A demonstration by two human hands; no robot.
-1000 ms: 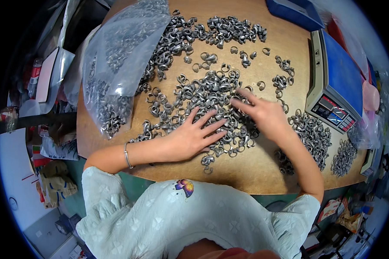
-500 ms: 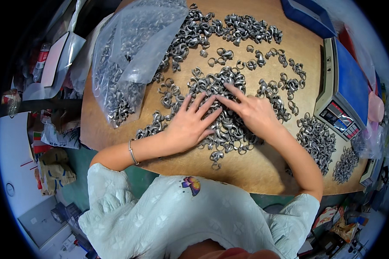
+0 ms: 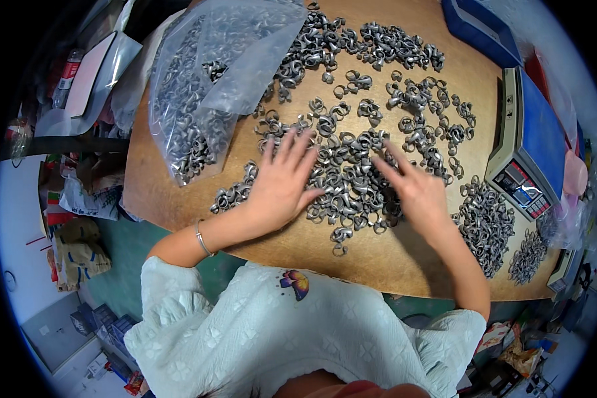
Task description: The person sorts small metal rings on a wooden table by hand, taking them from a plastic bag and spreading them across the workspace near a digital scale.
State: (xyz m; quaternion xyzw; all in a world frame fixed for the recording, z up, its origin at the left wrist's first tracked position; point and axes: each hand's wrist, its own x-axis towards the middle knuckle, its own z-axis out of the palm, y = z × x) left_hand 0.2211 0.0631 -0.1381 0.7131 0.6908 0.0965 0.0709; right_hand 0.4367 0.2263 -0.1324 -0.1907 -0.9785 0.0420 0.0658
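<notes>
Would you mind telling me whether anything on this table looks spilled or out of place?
Nothing stands out: grey metal rings lie loose across the wooden table under both flat hands, more in the clear bag.

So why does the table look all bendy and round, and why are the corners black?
In the head view, the fisheye lens curves the brown table's straight edges toward the rim and leaves black corners around a round picture; the light is even, with soft shadows under the left hand and right hand; the clear plastic bag shows pale glare; the metal rings in the middle look sharp.
</notes>
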